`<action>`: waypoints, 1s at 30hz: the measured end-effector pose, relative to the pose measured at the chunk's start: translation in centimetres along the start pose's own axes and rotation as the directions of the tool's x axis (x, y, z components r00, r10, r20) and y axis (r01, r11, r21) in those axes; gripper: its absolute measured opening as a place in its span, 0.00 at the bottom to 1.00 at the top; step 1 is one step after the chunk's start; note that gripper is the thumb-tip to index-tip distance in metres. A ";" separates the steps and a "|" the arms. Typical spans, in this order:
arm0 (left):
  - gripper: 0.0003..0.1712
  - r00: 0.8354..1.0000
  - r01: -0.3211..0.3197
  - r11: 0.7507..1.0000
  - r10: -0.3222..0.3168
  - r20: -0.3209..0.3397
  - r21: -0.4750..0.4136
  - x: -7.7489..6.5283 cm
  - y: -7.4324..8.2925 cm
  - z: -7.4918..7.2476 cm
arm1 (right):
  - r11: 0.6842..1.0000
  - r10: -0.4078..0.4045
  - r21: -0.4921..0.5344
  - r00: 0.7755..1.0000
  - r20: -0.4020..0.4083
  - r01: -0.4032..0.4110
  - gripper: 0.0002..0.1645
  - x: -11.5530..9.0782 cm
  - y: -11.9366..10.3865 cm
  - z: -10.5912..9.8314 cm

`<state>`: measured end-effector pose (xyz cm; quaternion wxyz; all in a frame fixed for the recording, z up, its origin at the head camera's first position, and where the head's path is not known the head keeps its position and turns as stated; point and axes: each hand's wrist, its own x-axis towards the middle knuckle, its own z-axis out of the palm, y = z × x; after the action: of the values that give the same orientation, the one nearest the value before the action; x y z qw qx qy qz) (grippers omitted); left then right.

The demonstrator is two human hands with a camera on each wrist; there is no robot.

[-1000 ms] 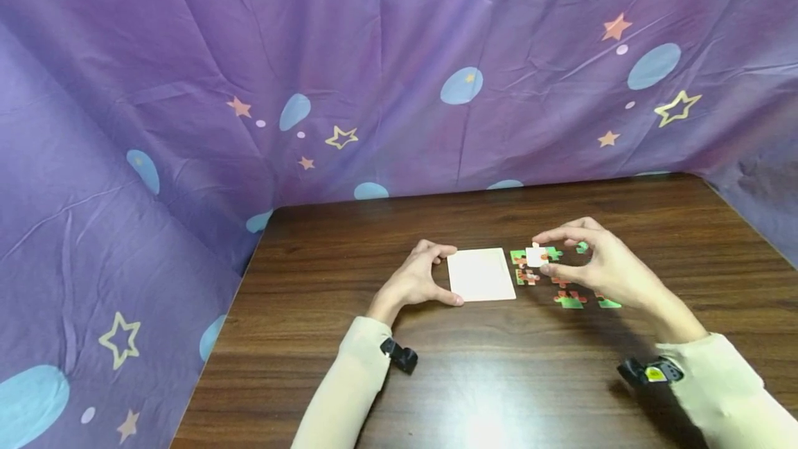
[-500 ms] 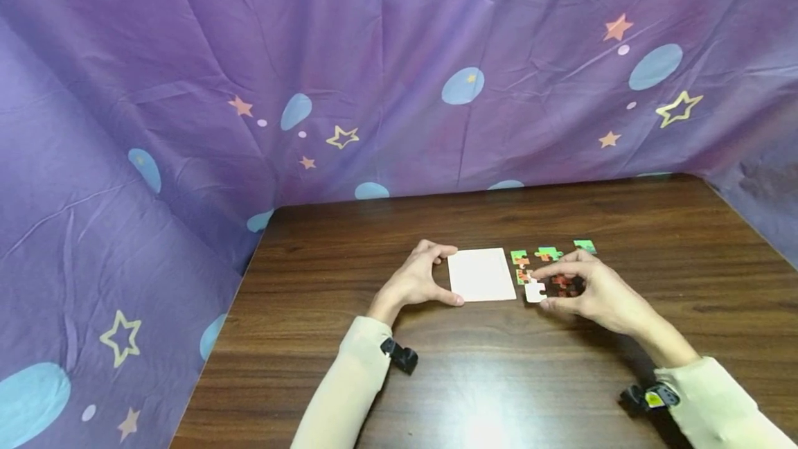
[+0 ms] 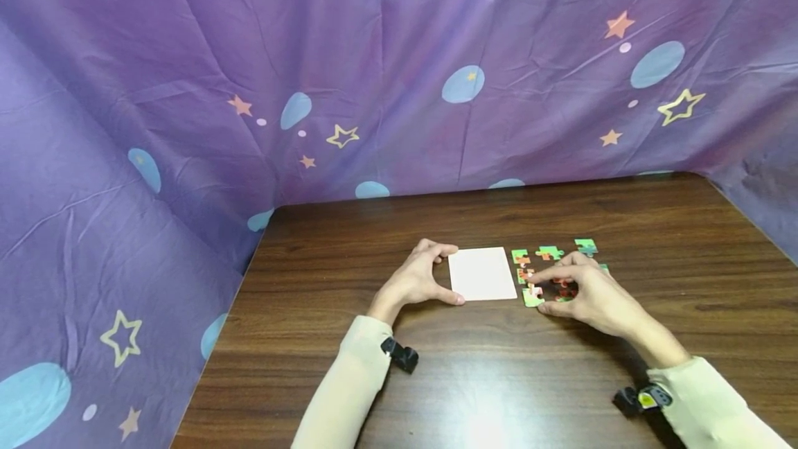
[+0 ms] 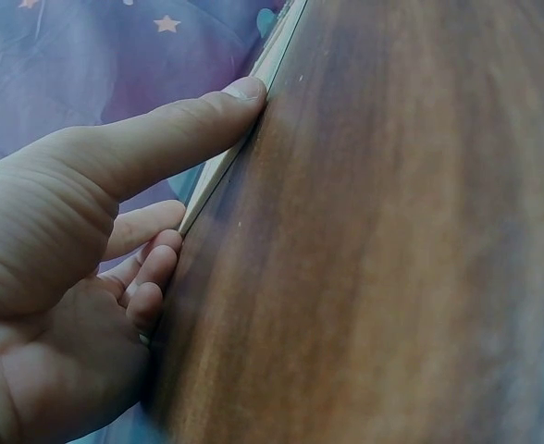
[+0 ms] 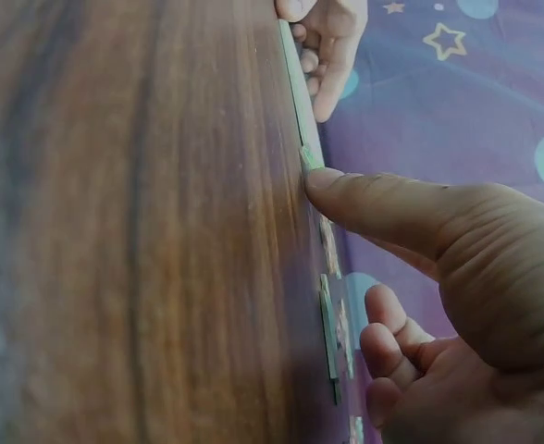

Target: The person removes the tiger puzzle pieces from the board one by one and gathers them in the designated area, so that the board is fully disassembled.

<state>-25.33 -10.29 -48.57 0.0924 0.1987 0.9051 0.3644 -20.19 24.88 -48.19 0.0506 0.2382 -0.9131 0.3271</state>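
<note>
My left hand (image 3: 414, 278) holds a thin white square board (image 3: 483, 274) flat on the table, thumb at its near edge and fingers at the far left corner. In the left wrist view the board (image 4: 218, 168) is seen edge-on between thumb and fingers. Just right of it, my right hand (image 3: 595, 293) pinches a green-and-red jigsaw piece (image 3: 530, 298) between thumb and fingers, low at the tabletop. In the right wrist view the thumb is on that jigsaw piece (image 5: 310, 159), close to the board. Part of the piece is hidden by fingertips.
Several more jigsaw pieces lie about the right hand: one at the board's upper right (image 3: 520, 256), another behind the hand (image 3: 551, 253), a farther one (image 3: 584, 247). Some are partly under the hand. Purple cloth (image 3: 399, 89) hangs behind the wooden table (image 3: 349, 241).
My right hand has carried its jigsaw piece toward the near side and lowered it to the table. The piece looked white; its coloured print now shows. The left hand and board stay put.
</note>
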 end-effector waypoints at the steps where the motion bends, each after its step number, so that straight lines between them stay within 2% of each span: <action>1: 0.60 1.000 -0.001 1.000 0.001 -0.001 0.000 0.0 0.0 0.0 | 1.000 0.002 -0.006 1.000 0.001 -0.002 0.33 0.0 0.0 0.0; 9: 0.60 1.000 -0.012 1.000 0.012 -0.008 0.003 0.1 0.0 0.0 | 1.000 0.016 -0.014 1.000 0.015 -0.016 0.32 0.1 0.1 0.0; 18: 0.60 1.000 0.015 1.000 -0.015 -0.002 -0.004 0.0 0.2 -0.1 | 1.000 0.000 -0.018 1.000 0.001 0.000 0.31 0.1 -0.1 0.2; 30: 0.60 1.000 0.014 1.000 -0.014 0.009 -0.008 0.1 0.4 0.0 | 0.999 0.019 -0.034 1.000 0.006 -0.019 0.36 -0.1 -0.1 0.0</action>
<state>-25.32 -9.99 -48.26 0.0997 0.1935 0.9046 0.3665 -20.00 24.85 -48.15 0.0488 0.2297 -0.9208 0.3114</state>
